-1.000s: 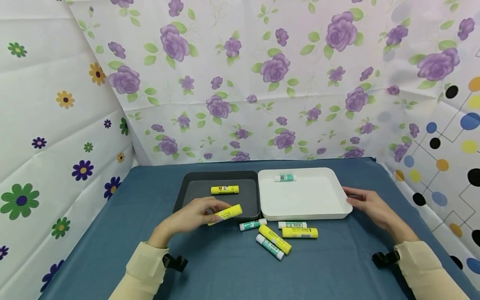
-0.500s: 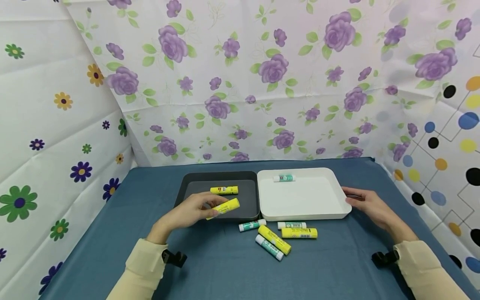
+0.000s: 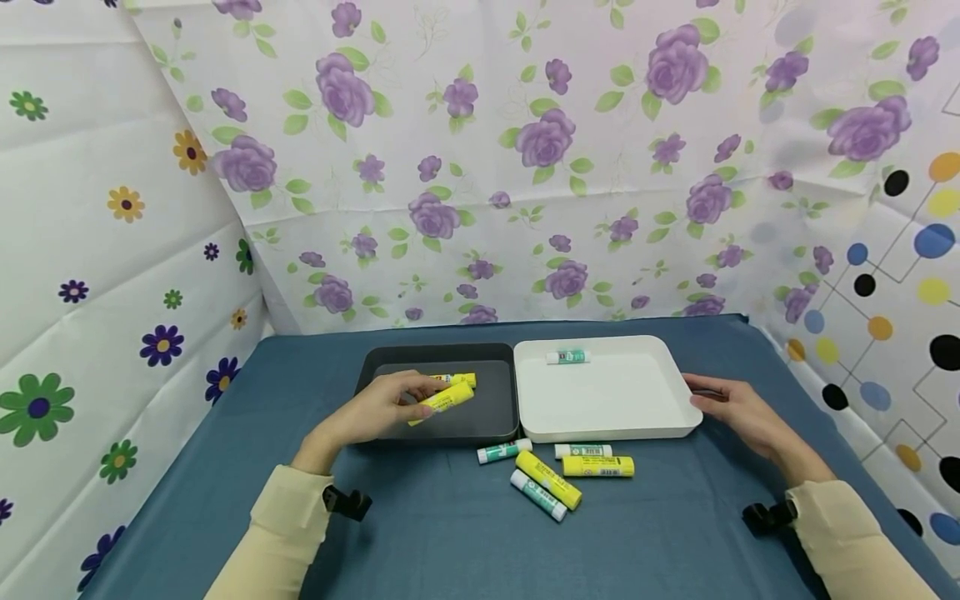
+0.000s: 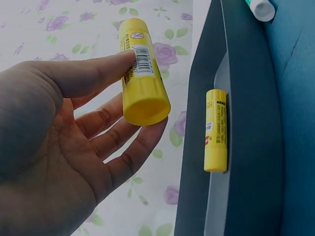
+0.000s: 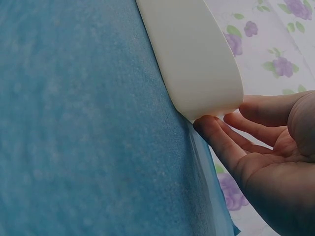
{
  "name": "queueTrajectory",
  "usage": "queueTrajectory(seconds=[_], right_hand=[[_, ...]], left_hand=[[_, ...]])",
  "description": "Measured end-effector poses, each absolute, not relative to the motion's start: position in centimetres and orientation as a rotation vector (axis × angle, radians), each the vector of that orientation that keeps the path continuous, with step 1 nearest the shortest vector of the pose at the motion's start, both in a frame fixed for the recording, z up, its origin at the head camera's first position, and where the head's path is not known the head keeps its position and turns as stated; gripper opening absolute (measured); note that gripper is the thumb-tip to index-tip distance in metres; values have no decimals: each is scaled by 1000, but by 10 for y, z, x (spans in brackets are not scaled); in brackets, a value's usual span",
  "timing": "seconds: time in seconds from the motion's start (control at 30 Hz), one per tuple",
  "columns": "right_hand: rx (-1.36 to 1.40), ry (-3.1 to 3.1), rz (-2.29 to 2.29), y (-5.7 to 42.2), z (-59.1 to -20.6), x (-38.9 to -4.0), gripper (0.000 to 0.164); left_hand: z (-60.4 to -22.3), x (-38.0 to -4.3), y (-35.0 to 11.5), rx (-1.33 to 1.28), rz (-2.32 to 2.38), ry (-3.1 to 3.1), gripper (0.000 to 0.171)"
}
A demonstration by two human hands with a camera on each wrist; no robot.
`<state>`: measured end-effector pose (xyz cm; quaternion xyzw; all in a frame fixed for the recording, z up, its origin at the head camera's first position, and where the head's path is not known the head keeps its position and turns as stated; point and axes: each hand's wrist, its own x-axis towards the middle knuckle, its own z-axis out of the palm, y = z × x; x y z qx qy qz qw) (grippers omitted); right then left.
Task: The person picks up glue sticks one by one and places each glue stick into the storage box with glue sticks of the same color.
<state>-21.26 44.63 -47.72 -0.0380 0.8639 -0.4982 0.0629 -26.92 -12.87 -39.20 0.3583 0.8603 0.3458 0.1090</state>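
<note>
My left hand [image 3: 375, 410] pinches a yellow glue stick [image 3: 450, 397] between thumb and fingers, tilted, above the dark grey tray [image 3: 491, 417]. In the left wrist view the thumb presses the barcode side of that glue stick [image 4: 142, 83]. A second yellow glue stick [image 4: 215, 130] lies inside the dark tray; in the head view the left hand partly covers it. The right hand [image 3: 738, 417] touches the right end of the white tray [image 3: 607, 400]. Seen from the right wrist, thumb and fingertips of that hand [image 5: 275, 162] rest against the tray's outer wall.
A green-and-white glue stick [image 3: 567, 357] lies at the back of the white tray. In front of the trays, on the blue cloth [image 3: 450, 517], are yellow glue sticks [image 3: 597, 466] and green-and-white glue sticks [image 3: 538, 495]. Patterned cloths hang behind and at both sides.
My left hand has moved up and slightly left with the yellow glue stick, further over the dark tray and partly covering the one lying there. The right hand stays at the white tray.
</note>
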Motion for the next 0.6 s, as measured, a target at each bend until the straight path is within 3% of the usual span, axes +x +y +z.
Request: queueTrajectory(seconds=[0.6], right_hand=[[-133,2631,-1511,447,-479,-212,65]], left_hand=[[-380,-294,-129,1032,985,2566,43]])
